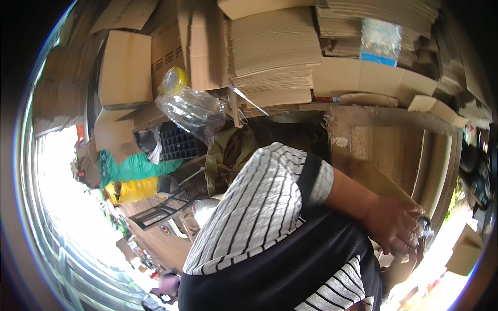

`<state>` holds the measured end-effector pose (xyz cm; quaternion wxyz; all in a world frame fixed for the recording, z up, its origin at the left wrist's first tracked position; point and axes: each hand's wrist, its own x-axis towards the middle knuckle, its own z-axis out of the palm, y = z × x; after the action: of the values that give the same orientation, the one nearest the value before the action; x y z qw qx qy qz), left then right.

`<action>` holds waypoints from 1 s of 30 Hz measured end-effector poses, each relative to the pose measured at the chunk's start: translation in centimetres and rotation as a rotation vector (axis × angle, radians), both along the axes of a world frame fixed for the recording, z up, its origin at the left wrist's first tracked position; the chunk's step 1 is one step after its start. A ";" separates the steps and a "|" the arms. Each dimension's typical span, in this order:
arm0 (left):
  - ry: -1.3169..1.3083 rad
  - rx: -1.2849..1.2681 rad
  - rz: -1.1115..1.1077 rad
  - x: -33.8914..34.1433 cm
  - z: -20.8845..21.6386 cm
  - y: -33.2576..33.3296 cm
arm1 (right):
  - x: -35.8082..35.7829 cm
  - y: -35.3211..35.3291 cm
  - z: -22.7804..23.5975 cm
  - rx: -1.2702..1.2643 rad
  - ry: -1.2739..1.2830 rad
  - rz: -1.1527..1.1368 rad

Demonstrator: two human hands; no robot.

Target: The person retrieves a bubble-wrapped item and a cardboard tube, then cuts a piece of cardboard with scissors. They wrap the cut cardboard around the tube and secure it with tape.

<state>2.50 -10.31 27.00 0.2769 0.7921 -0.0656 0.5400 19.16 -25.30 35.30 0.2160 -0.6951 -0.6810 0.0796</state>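
Note:
My left arm, in a white sleeve with black stripes, reaches across to the right. My left hand [395,226] is closed there, its fingers bent around a small, shiny, dark curved thing [426,227]. Too little of that thing shows to name it. Just below, my right hand [403,267] is close against the left one. The left hand and glare hide most of its fingers, so I cannot tell what it holds. Beside both hands stands a brown cardboard-like panel [389,155].
Stacks of flat cardboard [275,46] fill the far side. A yellow tape roll [179,78] and clear plastic wrap [192,109] lie before them. At left are a cardboard box [124,67], a black cell tray [179,142], a green bag [137,168] and a yellow bag [132,190].

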 end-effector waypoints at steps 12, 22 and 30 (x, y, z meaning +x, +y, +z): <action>-0.190 -0.018 -0.065 0.3 -1.4 0.6 | -1.9 0.7 -0.5 0.064 0.045 -0.099; 0.128 -0.027 -0.142 -1.8 1.0 2.9 | -2.3 2.3 0.3 0.128 0.194 -0.137; 0.497 -0.747 0.049 -2.6 -10.4 11.1 | -3.6 1.7 1.2 0.156 0.096 -0.269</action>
<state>-0.12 0.79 16.61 0.5384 0.7447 0.2214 0.3265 15.61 -23.55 36.45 0.3106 -0.7566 -0.5746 0.0299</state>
